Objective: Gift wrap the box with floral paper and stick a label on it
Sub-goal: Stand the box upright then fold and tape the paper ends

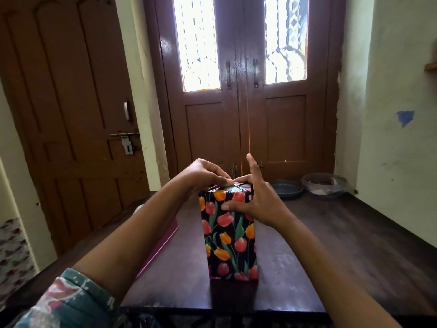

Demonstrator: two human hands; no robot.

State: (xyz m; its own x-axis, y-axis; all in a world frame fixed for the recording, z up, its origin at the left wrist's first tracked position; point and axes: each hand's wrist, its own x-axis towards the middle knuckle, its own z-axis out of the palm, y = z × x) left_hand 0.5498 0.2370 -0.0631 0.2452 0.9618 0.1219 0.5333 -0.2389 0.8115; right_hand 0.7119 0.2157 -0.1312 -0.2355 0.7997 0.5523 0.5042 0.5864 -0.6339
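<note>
A tall box [230,240] wrapped in black paper with red and orange tulips stands upright in the middle of the dark wooden table [343,245]. My left hand [203,175] bends over the box's top end, its fingertips pressing the folded paper there. My right hand [257,197] steadies the box at its upper right: the thumb lies across the front face, some fingers rest on the top edge, and the index finger points straight up. The top of the box is mostly hidden by both hands. No label is in view.
A pink flat box [163,245] lies left of the wrapped box, partly under my left forearm. At the table's far right sit a dark shallow dish [287,188] and a clear bowl [325,184]. Brown double doors stand close behind the table.
</note>
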